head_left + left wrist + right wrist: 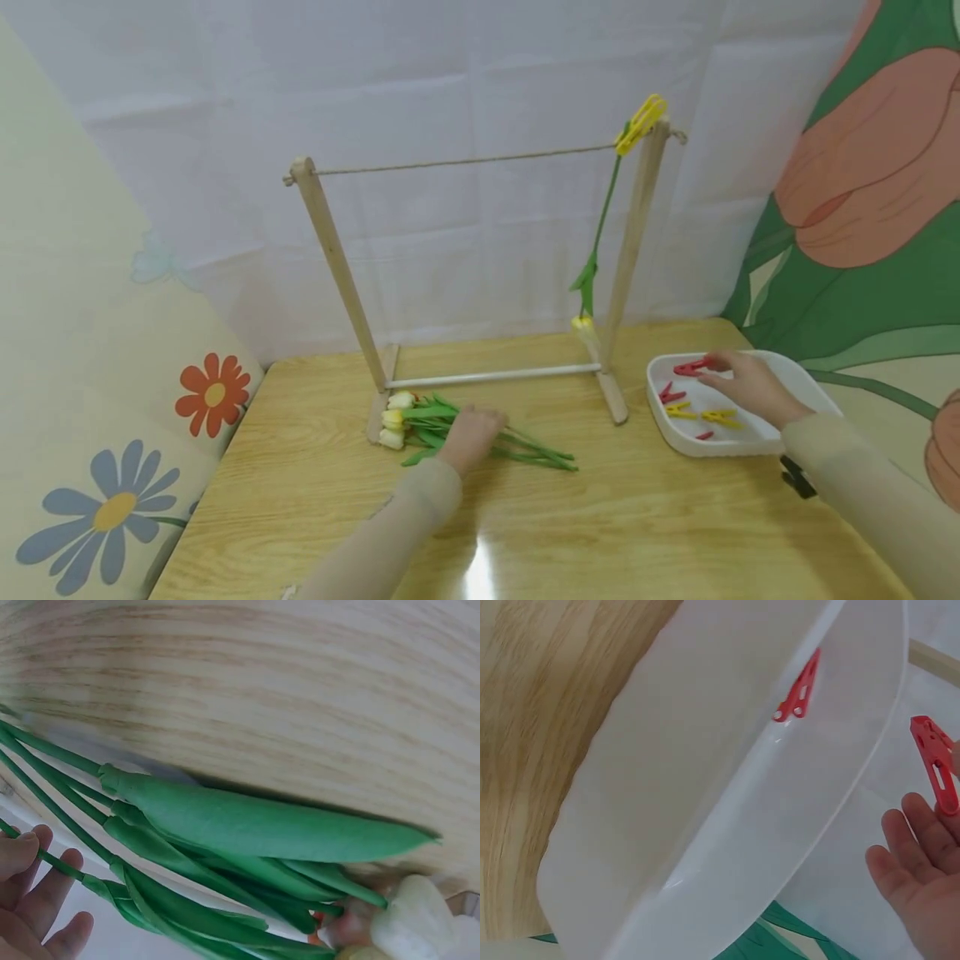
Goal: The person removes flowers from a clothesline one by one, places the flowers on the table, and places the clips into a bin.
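Note:
My left hand (472,435) is over a bunch of artificial tulips (427,415) lying on the table, their pale yellow and white heads pointing left. In the left wrist view, the thumb and fingers (54,889) pinch one green tulip stem (66,868). Above the white tray (708,451), my right hand (750,388) pinches a red clothespin (690,367), also visible as a red clothespin (934,759) in the right wrist view. Inside the tray lie other red clothespins (671,395) and yellow clothespins (721,417).
A wooden frame (335,258) stands behind the bunch with a rope (465,159) across its top. Near the right post, a yellow clothespin (641,125) holds one tulip (588,283) upside down. A small black object (797,477) sits by the tray's near right side.

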Action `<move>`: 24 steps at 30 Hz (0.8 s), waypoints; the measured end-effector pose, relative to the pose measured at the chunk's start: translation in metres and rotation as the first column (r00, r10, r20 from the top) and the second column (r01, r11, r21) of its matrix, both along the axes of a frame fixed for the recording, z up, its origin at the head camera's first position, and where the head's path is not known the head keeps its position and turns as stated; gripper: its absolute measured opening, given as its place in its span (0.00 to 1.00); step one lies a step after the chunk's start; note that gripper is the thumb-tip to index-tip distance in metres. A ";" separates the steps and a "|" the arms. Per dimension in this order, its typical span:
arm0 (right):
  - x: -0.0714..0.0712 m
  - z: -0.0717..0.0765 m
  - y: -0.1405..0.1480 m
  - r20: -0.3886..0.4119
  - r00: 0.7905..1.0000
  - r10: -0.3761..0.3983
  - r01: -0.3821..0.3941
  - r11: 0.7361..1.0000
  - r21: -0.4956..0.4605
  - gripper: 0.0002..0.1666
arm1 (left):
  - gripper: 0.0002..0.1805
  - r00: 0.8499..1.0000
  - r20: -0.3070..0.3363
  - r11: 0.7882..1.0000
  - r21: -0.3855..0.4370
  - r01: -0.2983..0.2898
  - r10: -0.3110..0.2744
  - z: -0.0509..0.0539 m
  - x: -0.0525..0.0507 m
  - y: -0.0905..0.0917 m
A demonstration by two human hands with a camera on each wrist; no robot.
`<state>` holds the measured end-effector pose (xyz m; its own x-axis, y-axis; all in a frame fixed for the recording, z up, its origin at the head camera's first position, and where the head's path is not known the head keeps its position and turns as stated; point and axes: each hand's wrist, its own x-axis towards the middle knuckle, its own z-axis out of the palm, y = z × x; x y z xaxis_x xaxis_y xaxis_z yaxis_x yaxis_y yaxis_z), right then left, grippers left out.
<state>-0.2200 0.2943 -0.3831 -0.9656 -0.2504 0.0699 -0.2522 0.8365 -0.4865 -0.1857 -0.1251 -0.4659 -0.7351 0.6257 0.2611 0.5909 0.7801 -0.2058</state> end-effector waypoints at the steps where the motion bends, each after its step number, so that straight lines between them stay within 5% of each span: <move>1: -0.002 -0.001 0.001 0.008 1.000 0.000 0.000 1.000 0.004 0.27 | 0.17 1.000 -0.001 1.000 -0.001 -0.003 0.003 0.000 0.000 0.000; 13: -0.021 -0.016 0.026 0.064 0.998 0.011 -0.018 0.994 0.107 0.17 | 0.22 0.992 0.112 0.998 -0.022 -0.057 0.059 0.002 0.007 0.003; 18: -0.023 -0.022 0.037 0.120 0.993 -0.023 0.007 0.991 0.133 0.14 | 0.22 0.991 0.121 0.998 0.021 -0.053 0.050 0.008 0.010 0.005; 24: -0.026 -0.028 0.040 0.098 0.995 0.010 -0.027 0.984 0.177 0.12 | 0.23 0.984 0.157 0.995 0.039 -0.091 0.084 0.018 0.014 0.003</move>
<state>-0.2464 0.3340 -0.4112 -0.9607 -0.2686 -0.0708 -0.2276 0.9073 -0.3535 -0.1721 -0.1226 -0.4482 -0.8203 0.5471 0.1666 0.5417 0.8367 -0.0802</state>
